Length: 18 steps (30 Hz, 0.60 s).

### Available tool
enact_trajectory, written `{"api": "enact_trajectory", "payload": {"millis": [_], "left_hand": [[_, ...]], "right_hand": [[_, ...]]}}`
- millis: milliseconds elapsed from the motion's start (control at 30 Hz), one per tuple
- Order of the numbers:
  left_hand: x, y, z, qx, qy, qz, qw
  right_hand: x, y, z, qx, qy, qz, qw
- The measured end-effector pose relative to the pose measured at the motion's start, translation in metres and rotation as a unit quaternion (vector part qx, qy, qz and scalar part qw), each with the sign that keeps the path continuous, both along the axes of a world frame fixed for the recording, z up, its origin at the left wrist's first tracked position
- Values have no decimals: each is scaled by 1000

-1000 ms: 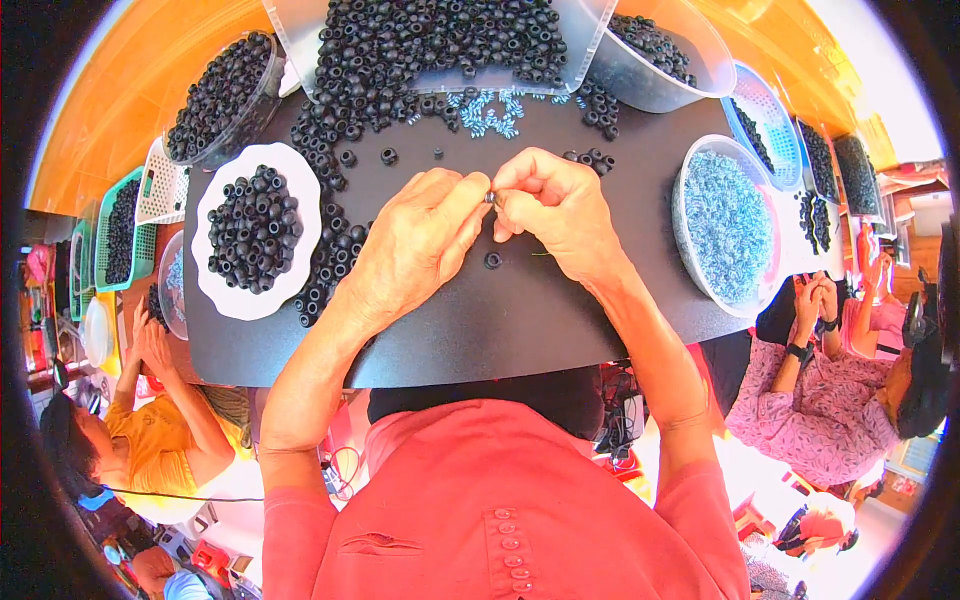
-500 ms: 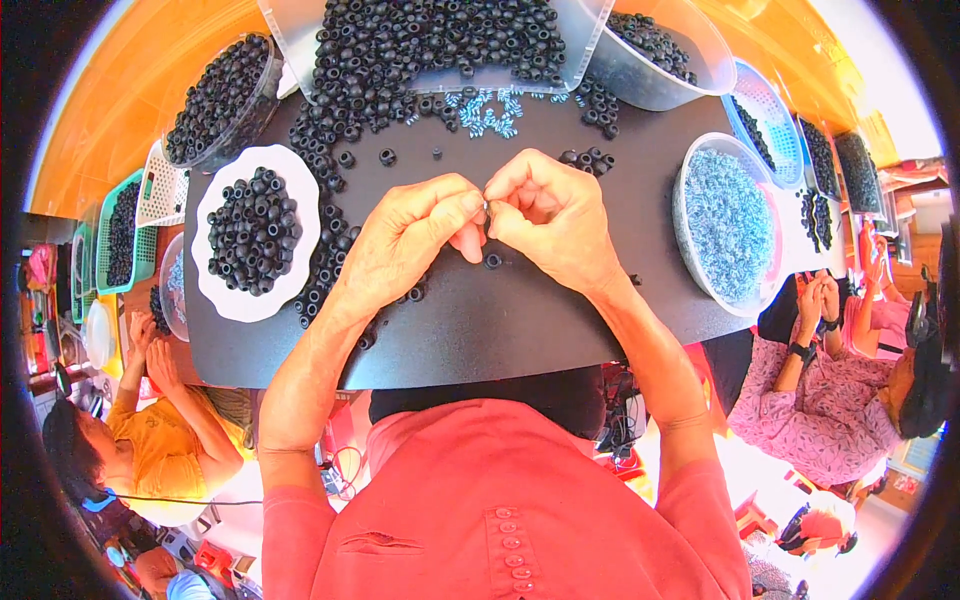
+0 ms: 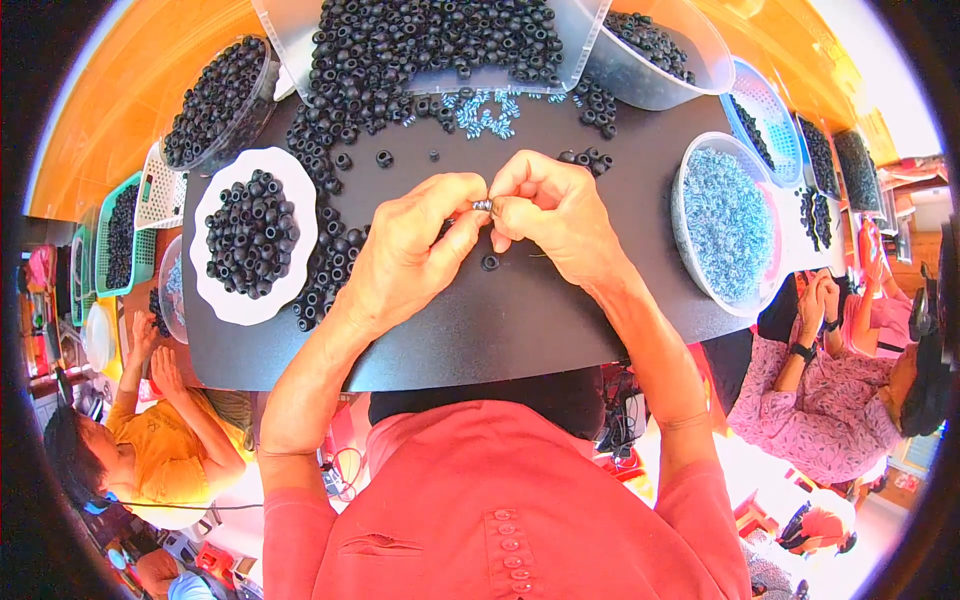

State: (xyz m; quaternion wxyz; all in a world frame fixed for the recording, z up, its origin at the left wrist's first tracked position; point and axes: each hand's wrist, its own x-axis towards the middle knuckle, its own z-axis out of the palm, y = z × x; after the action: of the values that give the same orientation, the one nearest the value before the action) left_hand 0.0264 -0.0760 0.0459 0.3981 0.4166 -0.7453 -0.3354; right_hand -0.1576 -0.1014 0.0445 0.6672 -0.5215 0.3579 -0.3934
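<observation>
A tiny silvery coil spring (image 3: 482, 205) sits between the fingertips of both hands, above the middle of the dark table. My left hand (image 3: 425, 232) pinches at its left end, the thumb below and the fingers above. From the other side, my right hand (image 3: 553, 208) is closed on the spring's right end with its fingers curled. Something dark shows between my left thumb and fingers; I cannot tell what it is. Just under the fingertips, a single black ring-shaped plastic part (image 3: 490, 262) lies on the table.
A white scalloped plate (image 3: 215, 290) of black parts stands left; a clear tub (image 3: 735, 305) of blue-grey springs stands right. Black parts spill from a large bin (image 3: 590, 50) at the back, beside loose springs (image 3: 487, 115). People work on both sides.
The spring now shows plainly between my fingertips, where it was mostly covered before. My left hand has turned slightly and its thumb and fingers have parted a little.
</observation>
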Motion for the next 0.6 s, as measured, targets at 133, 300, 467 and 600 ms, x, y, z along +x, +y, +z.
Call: {"api": "enact_trajectory", "payload": {"millis": [133, 300, 467, 600], "left_hand": [[-3, -4, -7, -161, -41, 14, 986], [-2, -3, -5, -130, -39, 30, 990], [-2, -3, -5, -117, -28, 39, 992], [-2, -3, -4, -110, -36, 45, 992]], "right_hand": [[-2, -3, -7, 68, -54, 17, 996], [0, -2, -5, 6, -13, 8, 1000], [4, -1, -10, -53, -18, -19, 998], [5, 0, -9, -79, -6, -32, 996]]}}
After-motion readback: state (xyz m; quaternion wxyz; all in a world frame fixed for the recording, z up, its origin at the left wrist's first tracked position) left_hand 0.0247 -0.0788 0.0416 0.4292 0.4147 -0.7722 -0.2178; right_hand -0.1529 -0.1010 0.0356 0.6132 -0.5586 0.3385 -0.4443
